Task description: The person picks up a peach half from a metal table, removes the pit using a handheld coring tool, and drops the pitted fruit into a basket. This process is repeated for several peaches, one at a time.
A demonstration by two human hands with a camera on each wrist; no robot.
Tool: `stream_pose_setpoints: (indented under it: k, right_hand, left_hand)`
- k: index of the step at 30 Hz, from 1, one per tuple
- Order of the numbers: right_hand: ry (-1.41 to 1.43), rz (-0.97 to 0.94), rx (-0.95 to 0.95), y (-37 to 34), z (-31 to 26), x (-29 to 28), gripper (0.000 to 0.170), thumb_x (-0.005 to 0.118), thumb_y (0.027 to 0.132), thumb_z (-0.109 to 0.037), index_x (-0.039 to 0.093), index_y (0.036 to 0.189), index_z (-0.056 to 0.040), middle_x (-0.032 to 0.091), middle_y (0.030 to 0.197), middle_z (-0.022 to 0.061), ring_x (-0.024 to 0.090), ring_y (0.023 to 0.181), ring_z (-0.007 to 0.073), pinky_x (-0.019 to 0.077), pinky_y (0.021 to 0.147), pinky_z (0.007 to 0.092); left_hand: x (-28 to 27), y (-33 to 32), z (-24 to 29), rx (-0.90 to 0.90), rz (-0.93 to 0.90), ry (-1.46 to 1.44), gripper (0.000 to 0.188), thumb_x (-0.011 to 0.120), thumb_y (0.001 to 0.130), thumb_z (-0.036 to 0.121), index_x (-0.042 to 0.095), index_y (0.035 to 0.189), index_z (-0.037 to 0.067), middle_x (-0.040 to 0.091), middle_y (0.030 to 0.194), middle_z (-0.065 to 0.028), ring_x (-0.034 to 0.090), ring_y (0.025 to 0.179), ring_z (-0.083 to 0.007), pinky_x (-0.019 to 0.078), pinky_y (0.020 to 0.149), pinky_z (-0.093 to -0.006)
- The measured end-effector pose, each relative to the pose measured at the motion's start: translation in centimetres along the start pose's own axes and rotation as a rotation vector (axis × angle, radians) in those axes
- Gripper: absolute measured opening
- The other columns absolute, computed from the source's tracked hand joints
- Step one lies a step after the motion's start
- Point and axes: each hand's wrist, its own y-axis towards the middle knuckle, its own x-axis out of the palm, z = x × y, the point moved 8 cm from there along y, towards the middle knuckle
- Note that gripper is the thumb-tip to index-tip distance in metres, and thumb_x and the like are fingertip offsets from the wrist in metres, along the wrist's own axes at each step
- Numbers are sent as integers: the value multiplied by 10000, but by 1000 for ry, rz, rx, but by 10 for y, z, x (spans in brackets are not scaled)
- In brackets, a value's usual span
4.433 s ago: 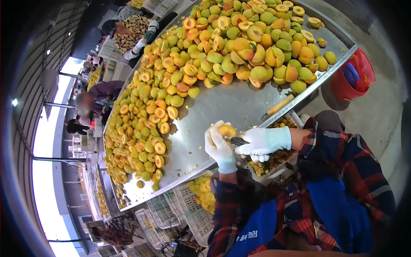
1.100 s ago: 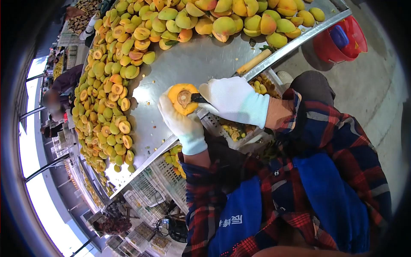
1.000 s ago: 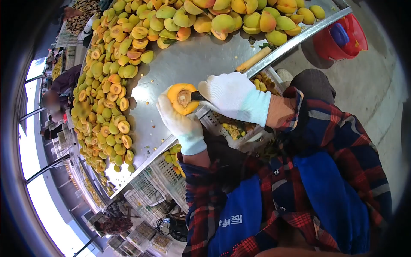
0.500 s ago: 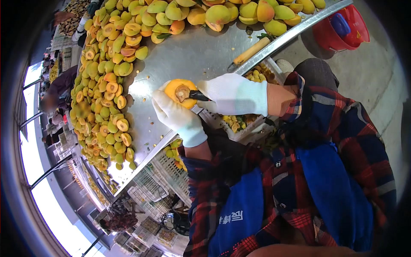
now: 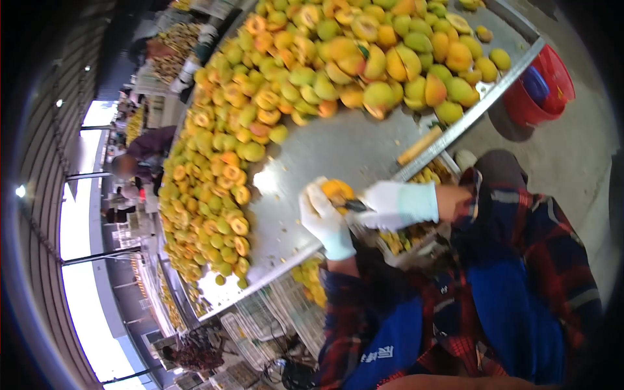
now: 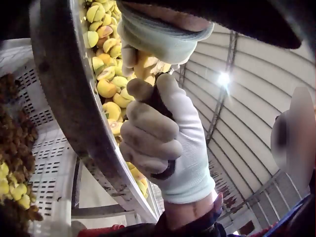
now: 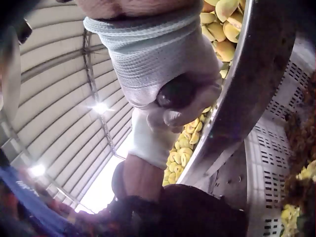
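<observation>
In the head view the gloved left hand [image 5: 323,218] holds a cut orange-yellow fruit half [image 5: 338,192] over the near edge of the metal table. The gloved right hand [image 5: 394,204] grips a dark-handled tool [image 5: 355,205] whose end meets the fruit. The left wrist view shows the right hand [image 6: 168,128] with fingers curled round the dark handle [image 6: 159,102], beside the fruit [image 6: 145,67]. In the right wrist view the handle's rounded end [image 7: 177,92] sticks out of the right fist [image 7: 163,69]; the fruit is hidden there.
Halved fruit [image 5: 312,58] is heaped along the table's far and left sides. A wooden-handled tool [image 5: 420,145] lies by the table rim [image 5: 500,86]. A red bucket [image 5: 543,97] stands at right, crates [image 5: 253,325] below the table. Another person [image 5: 146,156] is at far left.
The head view has shifted, so hands and fruit appear lower and farther right, with more of the heap visible. The left hand still holds the fruit, the right hand the tool.
</observation>
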Motion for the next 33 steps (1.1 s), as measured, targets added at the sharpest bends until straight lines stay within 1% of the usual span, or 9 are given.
stream_pose_setpoints:
  k: [4,11,14,16,17,19,21,27,33]
  right_hand:
    - [466,-158,111,-7,0,13,422,542,930,-416,556,890,4,631,647,102,633,538,169,524,507,301]
    - [311,-163,130,-7,5,6,430,544,929,-417,562,885,10,660,708,116,647,567,172,530,531,293]
    - [474,-241,111,-14,-1,12,429,537,931,-417,576,870,6,682,745,133,669,594,186,541,538,297]
    - [298,-93,81,-8,0,10,426,529,932,-419,590,860,-3,681,737,115,662,587,179,536,520,308]
    - [265,-10,27,-3,2,8,361,536,933,-392,605,882,-41,661,685,120,644,558,246,514,491,365]
    - [-472,261,-406,3,-17,5,339,533,904,-347,636,850,-28,644,780,258,626,689,432,506,600,496]
    - [-256,247,-188,3,-5,0,423,541,906,-380,632,870,31,632,798,287,621,745,460,501,684,513]
    - [561,-240,83,-8,-8,23,374,523,956,-359,597,968,7,556,629,42,515,477,119,432,434,270]
    - [575,-221,-10,-15,-8,32,406,543,942,-399,590,937,4,557,632,44,521,484,121,433,441,263]
  left_hand:
    - [4,-4,6,-48,65,-177,332,454,1025,248,631,968,-27,630,888,-71,579,750,-123,486,676,-258]
    - [2,-10,16,68,95,-7,344,453,1021,253,642,952,-25,642,900,-90,606,775,-151,504,695,-280]
    - [3,-12,43,319,75,226,329,456,1013,235,648,962,-28,655,901,-111,618,794,-168,518,707,-307]
    - [3,-12,47,334,108,211,314,457,1006,213,653,967,-29,668,900,-130,625,798,-178,525,711,-326]
    - [1,-2,17,247,81,48,343,428,1019,238,646,1003,-26,674,900,-139,630,799,-185,523,715,-315]
    - [14,2,-2,-123,-66,-262,514,317,1044,374,615,1073,-43,682,952,-159,639,818,-209,530,735,-303]
    - [19,2,2,-160,-93,-296,559,339,1034,431,615,1041,-56,685,941,-168,640,807,-206,539,734,-315]
    - [13,-3,19,-41,-19,-228,570,394,1019,459,613,1005,-67,682,894,-185,645,747,-212,542,691,-312]
    - [17,1,13,-44,-275,-404,608,386,1002,522,581,1063,-50,675,916,-209,655,715,-248,551,653,-335]
